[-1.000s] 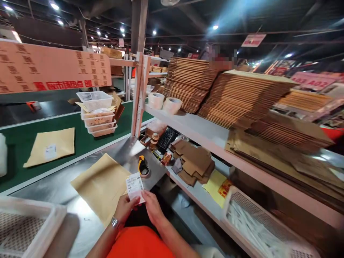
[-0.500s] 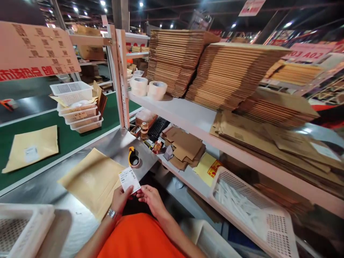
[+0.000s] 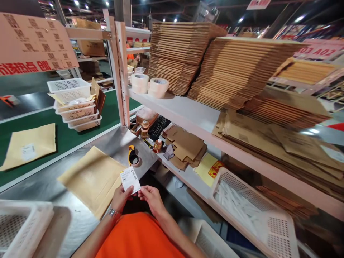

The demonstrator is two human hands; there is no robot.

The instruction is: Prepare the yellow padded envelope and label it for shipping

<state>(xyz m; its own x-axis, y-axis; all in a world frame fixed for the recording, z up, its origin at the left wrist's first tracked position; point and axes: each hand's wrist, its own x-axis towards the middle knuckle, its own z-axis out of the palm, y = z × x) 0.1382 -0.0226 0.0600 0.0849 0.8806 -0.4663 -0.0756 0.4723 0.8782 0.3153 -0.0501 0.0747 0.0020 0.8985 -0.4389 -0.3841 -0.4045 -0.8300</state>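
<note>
My left hand [image 3: 121, 197] grips a white printed shipping label [image 3: 130, 179] between thumb and fingers, with a metal watch on that wrist. My right hand [image 3: 151, 197] pinches the label's lower right corner; its fingers are closed. Under and left of the label, a yellow-brown padded envelope [image 3: 91, 177] lies flat on the metal table [image 3: 80, 229]. Just beyond the label sits a yellow and black tape dispenser [image 3: 133, 156].
A green conveyor belt [image 3: 110, 107] at the left carries stacked white baskets [image 3: 77, 114] and a labelled envelope [image 3: 30, 145]. Tape rolls [image 3: 139, 83] and cardboard stacks [image 3: 236, 71] stand on the shelf. A white basket [image 3: 281, 229] of white strips is at the lower right; another basket [image 3: 34, 222] is lower left.
The camera view has shifted slightly. Both hands still hold the label in nearly the same place over the envelope's edge.
</note>
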